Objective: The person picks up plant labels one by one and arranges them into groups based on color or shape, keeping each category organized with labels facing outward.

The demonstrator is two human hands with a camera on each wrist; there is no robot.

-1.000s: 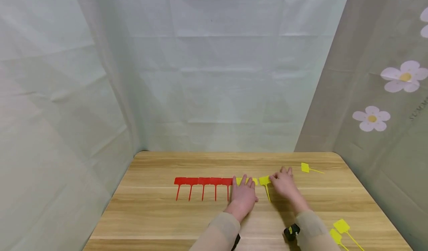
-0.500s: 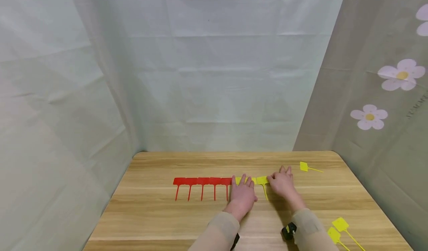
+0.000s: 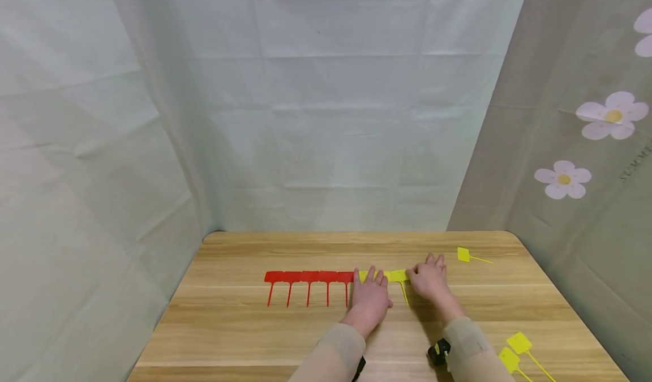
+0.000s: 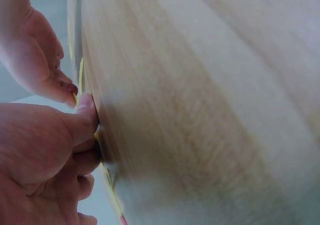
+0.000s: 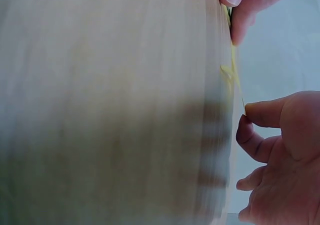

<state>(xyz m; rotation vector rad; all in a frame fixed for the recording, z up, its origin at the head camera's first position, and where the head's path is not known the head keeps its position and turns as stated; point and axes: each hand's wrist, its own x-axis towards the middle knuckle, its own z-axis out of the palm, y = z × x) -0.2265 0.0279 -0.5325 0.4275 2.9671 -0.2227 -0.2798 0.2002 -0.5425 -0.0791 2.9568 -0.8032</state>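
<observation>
A row of red cable tie tags (image 3: 309,277), heads side by side and tails toward me, lies on the table. Yellow cable tie tags (image 3: 363,275) carry the row on to the right. My left hand (image 3: 370,300) rests on these yellow heads with its fingers spread, hiding part of them. With thumb and finger, my right hand (image 3: 430,280) pinches the right edge of a yellow cable tie tag (image 3: 399,276) at the row's right end. In the right wrist view, that tag (image 5: 240,90) reaches from the pinching fingertips toward the left hand, slightly raised at that edge.
One loose yellow tag (image 3: 463,254) lies at the back right of the wooden table (image 3: 229,337). Two more yellow tags (image 3: 519,343) lie at the front right, close to the right sleeve. Pale cloth walls (image 3: 331,116) stand behind the table and at both sides.
My right hand has shifted slightly left with its yellow tag, and the gap between that tag and the row has closed. The left hand has stayed in place.
</observation>
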